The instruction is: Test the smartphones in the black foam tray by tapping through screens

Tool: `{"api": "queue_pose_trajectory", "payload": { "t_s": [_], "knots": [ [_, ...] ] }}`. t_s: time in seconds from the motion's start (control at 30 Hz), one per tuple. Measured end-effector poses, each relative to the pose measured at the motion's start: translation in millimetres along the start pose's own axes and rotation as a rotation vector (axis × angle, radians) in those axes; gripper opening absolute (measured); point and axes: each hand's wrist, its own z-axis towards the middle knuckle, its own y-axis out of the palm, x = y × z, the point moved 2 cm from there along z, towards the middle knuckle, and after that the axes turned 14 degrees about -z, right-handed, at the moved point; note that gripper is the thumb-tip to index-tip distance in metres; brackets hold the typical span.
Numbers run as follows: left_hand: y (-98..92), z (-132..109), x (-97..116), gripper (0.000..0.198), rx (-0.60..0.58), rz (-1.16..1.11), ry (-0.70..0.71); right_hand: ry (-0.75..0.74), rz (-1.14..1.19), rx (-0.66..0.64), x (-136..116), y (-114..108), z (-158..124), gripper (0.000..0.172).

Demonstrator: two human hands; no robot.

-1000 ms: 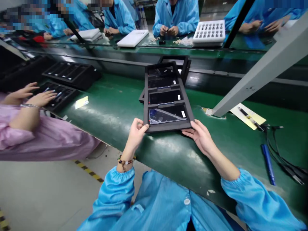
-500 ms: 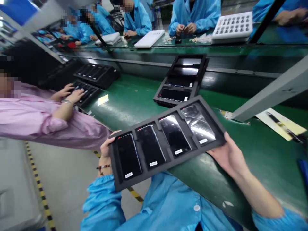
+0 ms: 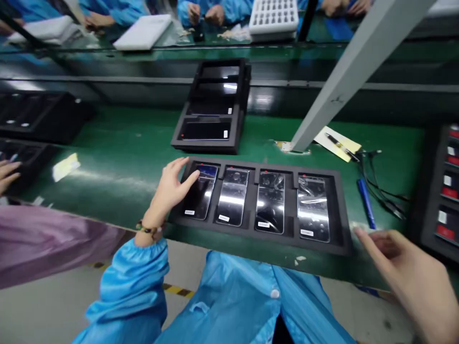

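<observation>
A black foam tray (image 3: 253, 232) lies flat on the green bench near its front edge. Side by side in its compartments are several phones, the leftmost phone (image 3: 199, 193) among them, each with a small white label at its lower end. At the tray's left end rests my left hand (image 3: 170, 186), fingers spread and the thumb reaching over the first phone. My right hand (image 3: 405, 263) is just off the right end, holding nothing I can see; its fingers are loosely bent and apart, and slightly blurred.
Behind it stands a stack of phone trays (image 3: 234, 129). A slanted grey post (image 3: 333, 95) rises from the bench. Right of it lie a pen (image 3: 337, 142), cables (image 3: 380, 184), a blue marker (image 3: 366, 203) and another tray (image 3: 426, 210). A co-worker's hand (image 3: 7, 174) shows far left.
The tray, held tilted in both hands before, now lies on the bench. My right hand has come off it, and my left hand has opened at its end. The view has swung right.
</observation>
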Motion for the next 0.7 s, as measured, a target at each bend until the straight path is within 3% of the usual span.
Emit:
{"api": "queue_pose_trajectory", "payload": {
  "t_s": [0.1, 0.17, 0.27, 0.43, 0.7],
  "knots": [
    [22.2, -20, 23, 0.057, -0.068, 0.297, 0.179, -0.111, -0.042, 0.051, -36, 9, -8, 0.062],
    [34.7, -36, 28, 0.06, -0.098, 0.369, 0.161, -0.203, -0.14, 0.077, -63, 25, -15, 0.071],
    [49.2, -53, 28, 0.069, -0.062, 0.422, 0.101, -0.237, -0.284, 0.078, -90, 50, -24, 0.066],
    [64.0, -59, 29, 0.071, -0.064, 0.45, 0.073, -0.248, -0.263, 0.143, -96, 64, -7, 0.062],
    [66.6, -50, 46, 0.061, -0.025, 0.535, 0.032, -0.274, -0.445, 0.035, -104, 51, 37, 0.07]
  ]
}}
